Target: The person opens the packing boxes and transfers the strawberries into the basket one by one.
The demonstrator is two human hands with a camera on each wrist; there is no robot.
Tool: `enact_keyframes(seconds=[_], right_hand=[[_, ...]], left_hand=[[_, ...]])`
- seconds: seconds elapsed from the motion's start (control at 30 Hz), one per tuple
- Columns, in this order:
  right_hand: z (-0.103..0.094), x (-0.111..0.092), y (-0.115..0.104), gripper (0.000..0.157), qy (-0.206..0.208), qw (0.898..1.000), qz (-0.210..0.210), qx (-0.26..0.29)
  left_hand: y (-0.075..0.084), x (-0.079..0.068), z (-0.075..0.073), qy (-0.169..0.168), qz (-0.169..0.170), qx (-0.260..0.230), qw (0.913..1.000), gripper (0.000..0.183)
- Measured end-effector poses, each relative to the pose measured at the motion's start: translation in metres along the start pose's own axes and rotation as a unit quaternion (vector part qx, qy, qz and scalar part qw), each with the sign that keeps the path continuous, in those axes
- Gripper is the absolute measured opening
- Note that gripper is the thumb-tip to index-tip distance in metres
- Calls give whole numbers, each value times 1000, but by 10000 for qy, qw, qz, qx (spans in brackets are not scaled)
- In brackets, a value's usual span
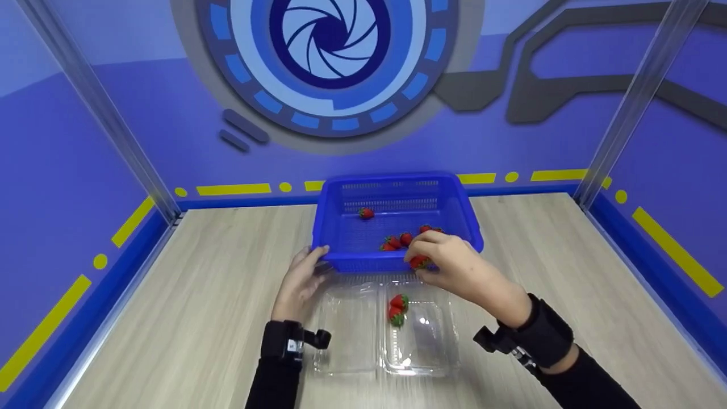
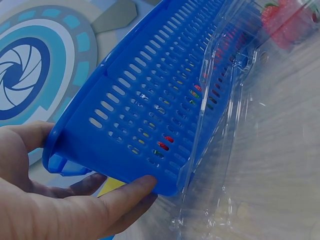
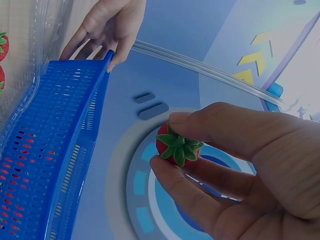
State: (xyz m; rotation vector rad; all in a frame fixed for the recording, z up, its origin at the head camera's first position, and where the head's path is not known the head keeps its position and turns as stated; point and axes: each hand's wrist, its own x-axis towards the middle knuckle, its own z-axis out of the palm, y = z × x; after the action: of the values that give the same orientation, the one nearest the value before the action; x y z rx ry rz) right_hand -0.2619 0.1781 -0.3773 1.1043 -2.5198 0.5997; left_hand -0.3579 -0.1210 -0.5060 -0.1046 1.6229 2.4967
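In the head view my right hand [image 1: 454,264] is over the near rim of a blue plastic basket [image 1: 397,262]. Thumb and fingers pinch a red strawberry [image 3: 175,147] with a green leafy top, clear in the right wrist view. My left hand [image 1: 298,284] grips the basket's near left corner, thumb at the rim and fingers against the outer wall and underside. Several strawberries [image 1: 392,242] lie inside the basket, and one strawberry [image 1: 366,213] sits apart toward its back. A clear plastic clamshell box [image 1: 420,346] lies spread flat before the basket; two strawberries [image 1: 398,309] are in its right half.
The wooden table [image 1: 227,272] extends to both sides of the basket and box. A blue printed wall [image 1: 352,150] stands close behind the basket, with side panels [image 1: 670,199] left and right. The box's left half [image 1: 346,329] lies near my left wrist.
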Motion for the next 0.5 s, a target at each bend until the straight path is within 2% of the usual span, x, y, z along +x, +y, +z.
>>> enact_keyframes(seconds=[0.13, 0.37, 0.5], right_hand=[[-2, 0, 0, 23, 22, 10000, 8, 35], [-5, -1, 1, 23, 81, 10000, -24, 39], [-6, -1, 3, 23, 113, 9999, -42, 15]], left_hand=[[0, 0, 1, 42, -1, -4, 10000, 39], [2, -2, 1, -16, -56, 147, 9999, 54], [2, -2, 2, -1, -60, 101, 9999, 54]])
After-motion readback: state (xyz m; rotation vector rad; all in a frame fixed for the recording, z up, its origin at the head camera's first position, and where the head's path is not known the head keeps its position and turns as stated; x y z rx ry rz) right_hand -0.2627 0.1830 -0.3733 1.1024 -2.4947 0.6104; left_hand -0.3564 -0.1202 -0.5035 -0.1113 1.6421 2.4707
